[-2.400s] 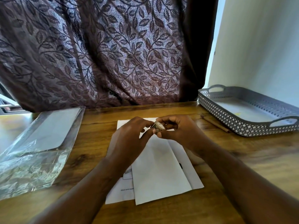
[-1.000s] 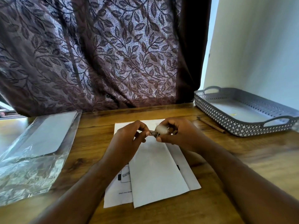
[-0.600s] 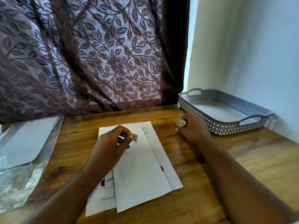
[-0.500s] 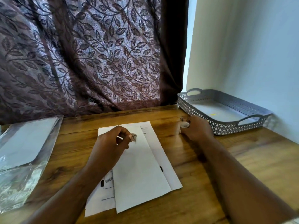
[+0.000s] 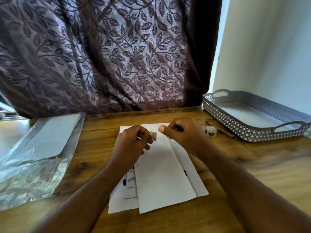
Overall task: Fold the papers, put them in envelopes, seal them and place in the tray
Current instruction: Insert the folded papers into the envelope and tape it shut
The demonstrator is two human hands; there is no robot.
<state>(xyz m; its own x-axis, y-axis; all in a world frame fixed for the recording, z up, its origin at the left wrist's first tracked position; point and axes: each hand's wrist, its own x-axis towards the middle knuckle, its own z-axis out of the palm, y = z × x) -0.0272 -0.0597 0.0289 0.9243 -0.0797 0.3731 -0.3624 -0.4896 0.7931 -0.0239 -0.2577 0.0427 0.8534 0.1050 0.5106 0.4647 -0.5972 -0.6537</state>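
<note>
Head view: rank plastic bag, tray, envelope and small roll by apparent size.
1. plastic bag, largest.
2. tray and envelope look alike; the tray is farther and cut off.
3. small roll, smallest.

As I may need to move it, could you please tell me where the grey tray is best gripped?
Take the tray by its far handle and near handle, coming in from each short end: both arch above the latticed rim with open gaps for fingers, and the tray lies flat.
</note>
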